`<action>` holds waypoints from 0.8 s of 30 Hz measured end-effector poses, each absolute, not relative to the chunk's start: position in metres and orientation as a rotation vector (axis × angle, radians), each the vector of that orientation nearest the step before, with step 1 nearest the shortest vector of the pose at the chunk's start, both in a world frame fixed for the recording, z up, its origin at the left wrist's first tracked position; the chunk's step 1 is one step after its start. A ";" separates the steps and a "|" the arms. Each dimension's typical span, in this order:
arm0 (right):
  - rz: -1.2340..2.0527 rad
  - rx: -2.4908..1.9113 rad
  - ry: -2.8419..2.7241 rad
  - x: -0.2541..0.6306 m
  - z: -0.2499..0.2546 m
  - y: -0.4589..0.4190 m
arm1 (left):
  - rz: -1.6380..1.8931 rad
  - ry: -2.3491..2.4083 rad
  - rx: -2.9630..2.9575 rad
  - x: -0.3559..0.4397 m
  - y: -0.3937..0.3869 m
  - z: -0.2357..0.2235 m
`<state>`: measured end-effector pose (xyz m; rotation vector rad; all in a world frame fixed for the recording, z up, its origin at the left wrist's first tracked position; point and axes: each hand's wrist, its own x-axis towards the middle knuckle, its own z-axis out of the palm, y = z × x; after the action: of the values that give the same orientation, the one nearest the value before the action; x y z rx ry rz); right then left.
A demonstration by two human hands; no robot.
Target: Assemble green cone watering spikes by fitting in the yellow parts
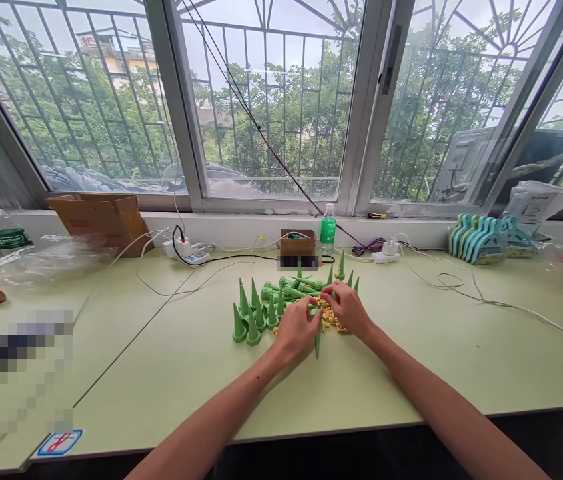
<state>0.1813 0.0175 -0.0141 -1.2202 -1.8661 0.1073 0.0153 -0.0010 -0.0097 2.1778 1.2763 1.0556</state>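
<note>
My left hand (297, 328) is closed around a green plastic spike (317, 345), whose pointed end sticks out below the fingers toward me. Close beside it, my right hand (346, 308) has its fingertips pinched together. Whatever it holds is too small to make out. Small yellow plastic pieces (330, 320) lie in a loose pile under and between the hands. Several green spikes (252, 328) stand upright on their wide bases to the left of my left hand. More green spikes (288, 291) lie on their sides in a heap beyond the hands.
On the pale green table (186, 373), a small brown box (297, 243) and a green-labelled bottle (328, 225) stand behind the heap. White cables (461, 287) trail across both sides. Teal hangers (478, 239) are at right, a cardboard box (98, 223) and clear plastic bag (46, 260) at left.
</note>
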 end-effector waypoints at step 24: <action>0.324 -1.093 -1.837 0.177 -0.009 0.012 | 1.107 1.091 2.165 0.016 -0.001 -0.009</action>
<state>0.1768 0.0115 -0.0086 -1.0926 -1.8371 0.3244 0.0165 -0.0013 -0.0094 2.1654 1.0911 1.1075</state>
